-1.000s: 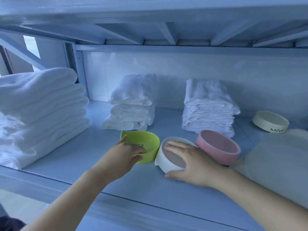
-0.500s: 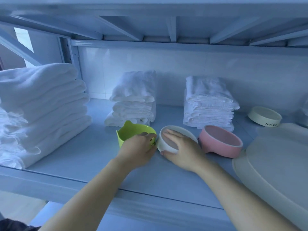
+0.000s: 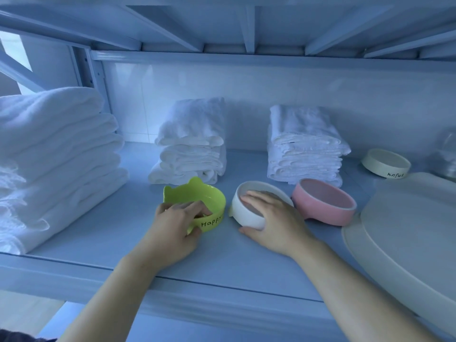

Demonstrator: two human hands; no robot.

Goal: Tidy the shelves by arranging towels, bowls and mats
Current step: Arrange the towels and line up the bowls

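Three bowls stand in a row on the shelf board (image 3: 106, 233). My left hand (image 3: 175, 228) grips the near rim of the green bowl (image 3: 195, 196), which has small ears and the word "Happy" on its side. My right hand (image 3: 274, 218) lies over the white bowl (image 3: 246, 213), fingers across its opening and thumb at its base. The pink bowl (image 3: 323, 206) stands just right of the white one, touching or nearly so. Behind the bowls are two stacks of folded white towels (image 3: 192, 144) (image 3: 306, 146).
A tall pile of thick white towels (image 3: 54, 154) fills the left end. A cream bowl with lettering (image 3: 386, 162) stands at the back right, beside a faint clear glass object (image 3: 446, 154). A large pale round mat or lid (image 3: 409, 243) occupies the right front. Another shelf hangs close overhead.
Both hands have pushed the green and white bowls farther back on the shelf, toward the towel stacks. The green bowl has turned, so its "Happy" lettering now faces me.
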